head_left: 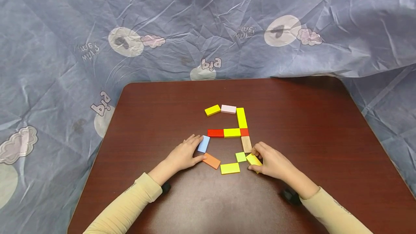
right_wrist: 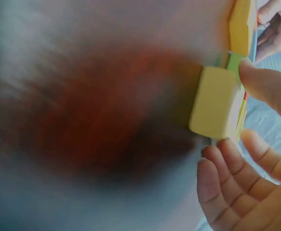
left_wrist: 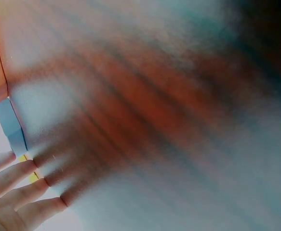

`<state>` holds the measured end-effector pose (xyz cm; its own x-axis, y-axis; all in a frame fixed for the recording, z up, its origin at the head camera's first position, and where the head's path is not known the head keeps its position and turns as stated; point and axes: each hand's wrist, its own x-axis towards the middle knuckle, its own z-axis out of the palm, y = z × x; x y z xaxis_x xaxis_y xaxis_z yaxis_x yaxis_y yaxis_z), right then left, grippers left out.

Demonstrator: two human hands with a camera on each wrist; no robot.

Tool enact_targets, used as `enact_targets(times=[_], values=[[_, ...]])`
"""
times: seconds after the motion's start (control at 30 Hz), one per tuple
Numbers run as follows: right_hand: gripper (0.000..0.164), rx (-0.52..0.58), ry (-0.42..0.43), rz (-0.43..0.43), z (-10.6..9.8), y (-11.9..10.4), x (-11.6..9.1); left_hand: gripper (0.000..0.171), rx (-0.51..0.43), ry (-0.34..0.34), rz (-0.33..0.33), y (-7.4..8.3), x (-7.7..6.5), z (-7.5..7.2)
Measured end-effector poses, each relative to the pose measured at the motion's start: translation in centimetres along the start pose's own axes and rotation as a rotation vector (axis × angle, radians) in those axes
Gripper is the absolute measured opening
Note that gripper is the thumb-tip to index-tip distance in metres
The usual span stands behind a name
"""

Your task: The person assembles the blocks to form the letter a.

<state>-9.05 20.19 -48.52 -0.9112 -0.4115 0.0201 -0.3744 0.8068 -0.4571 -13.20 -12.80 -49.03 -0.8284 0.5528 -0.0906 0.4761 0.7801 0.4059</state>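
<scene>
Nearby, red block (head_left: pixel 215 133), pink block (head_left: pixel 228 109), brown table (head_left: pixel 308 125); crumpled blue cloth (head_left: pixel 65 46) behind

Dark red-brown table (head_left: pixel 308 125), light blue block (head_left: pixel 203 144).

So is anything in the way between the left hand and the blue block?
Nothing visible is. The left hand lies flat on the table with its fingertips right at the blue block, no gap for anything to sit in. The orange block lies by the thumb, off to the side.
</scene>
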Motion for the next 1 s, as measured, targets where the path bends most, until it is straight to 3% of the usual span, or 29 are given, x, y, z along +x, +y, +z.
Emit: enact_targets(times=[0.43,0.57,0.67,0.77,0.87,1.0], values=[[0.043,0.027,0.018,0.034,0.6,0.2,-0.6,0.075,-0.004,0.001,0.002,-0.1,0.0,0.0],[0.043,-0.033,0.040,0.031,0.6,-0.1,-0.6,0.074,0.000,0.004,0.008,-0.1,0.0,0.1],[0.043,-0.091,0.100,-0.049,0.8,-0.8,-0.3,0.074,0.001,0.003,0.008,-0.1,0.0,0.0],[0.041,-0.114,0.146,-0.197,1.4,-1.7,0.1,0.074,-0.001,0.004,0.007,-0.1,0.0,0.0],[0.039,-0.125,0.138,-0.317,2.1,-2.6,0.7,0.074,0.001,0.005,0.006,-0.1,0.0,0.0],[0.036,-0.155,0.107,-0.392,2.9,-3.5,1.3,0.074,0.012,0.005,0.008,-0.1,0.0,0.1]])
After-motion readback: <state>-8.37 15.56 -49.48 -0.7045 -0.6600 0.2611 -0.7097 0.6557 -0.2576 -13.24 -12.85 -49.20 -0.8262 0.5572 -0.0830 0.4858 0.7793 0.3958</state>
